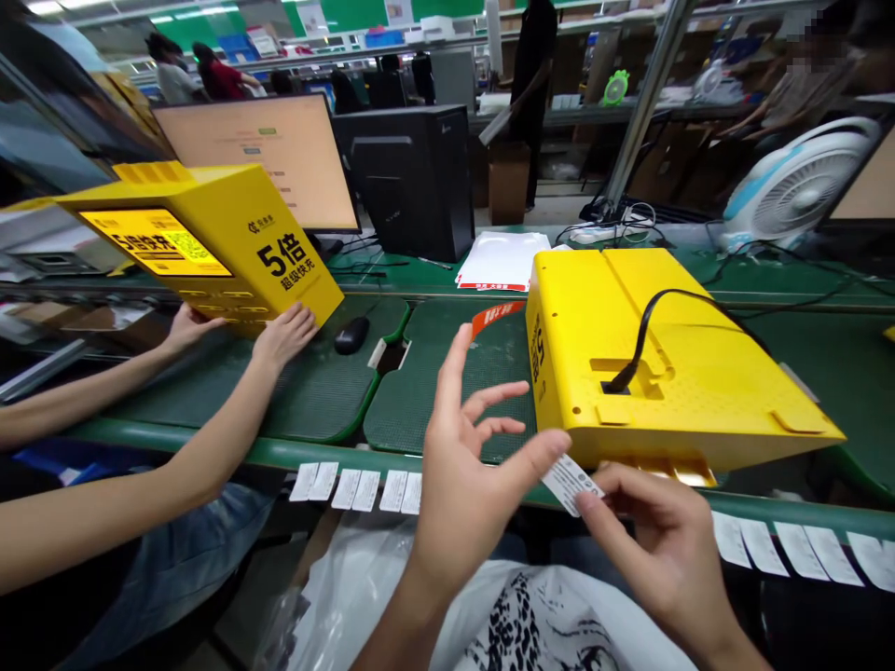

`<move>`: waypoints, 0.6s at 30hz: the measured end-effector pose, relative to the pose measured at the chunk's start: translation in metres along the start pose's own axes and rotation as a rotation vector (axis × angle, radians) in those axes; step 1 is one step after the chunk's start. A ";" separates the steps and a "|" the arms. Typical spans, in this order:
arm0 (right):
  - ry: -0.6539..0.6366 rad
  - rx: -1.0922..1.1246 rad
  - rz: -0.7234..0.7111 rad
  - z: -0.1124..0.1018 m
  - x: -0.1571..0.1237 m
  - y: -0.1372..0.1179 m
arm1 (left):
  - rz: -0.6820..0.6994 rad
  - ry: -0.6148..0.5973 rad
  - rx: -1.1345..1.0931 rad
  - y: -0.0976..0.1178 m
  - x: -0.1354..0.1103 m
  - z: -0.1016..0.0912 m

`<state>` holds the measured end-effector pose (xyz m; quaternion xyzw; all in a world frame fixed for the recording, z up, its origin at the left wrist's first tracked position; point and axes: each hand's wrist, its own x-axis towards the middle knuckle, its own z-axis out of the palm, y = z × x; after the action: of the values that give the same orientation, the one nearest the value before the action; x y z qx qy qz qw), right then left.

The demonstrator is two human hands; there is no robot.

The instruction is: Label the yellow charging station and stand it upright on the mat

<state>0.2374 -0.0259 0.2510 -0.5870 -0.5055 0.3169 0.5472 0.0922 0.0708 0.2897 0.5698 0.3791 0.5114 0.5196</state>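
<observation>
Beside a yellow box (706,373), the right hand (654,536) pinches a white label (570,485); the left hand (465,457), spread, bears a red strip (495,318).

print on the white label (568,485) is too small to read; the right edge cuts off a screen (874,191).

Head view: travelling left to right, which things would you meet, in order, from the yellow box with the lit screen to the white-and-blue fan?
Yellow box with the lit screen, black mouse, left hand, small white label, right hand, white-and-blue fan.
</observation>
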 end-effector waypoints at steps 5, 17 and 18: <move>-0.156 -0.044 -0.076 -0.010 0.021 0.000 | -0.033 0.035 -0.030 0.002 -0.013 0.014; 0.193 0.385 0.356 -0.001 0.013 -0.022 | 0.194 0.223 -0.009 0.013 -0.020 0.039; 0.236 0.396 0.346 -0.002 0.014 -0.025 | 0.212 0.241 -0.014 0.013 -0.019 0.039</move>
<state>0.2366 -0.0164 0.2776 -0.5789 -0.2590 0.4278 0.6440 0.1255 0.0418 0.3011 0.5375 0.3729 0.6307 0.4173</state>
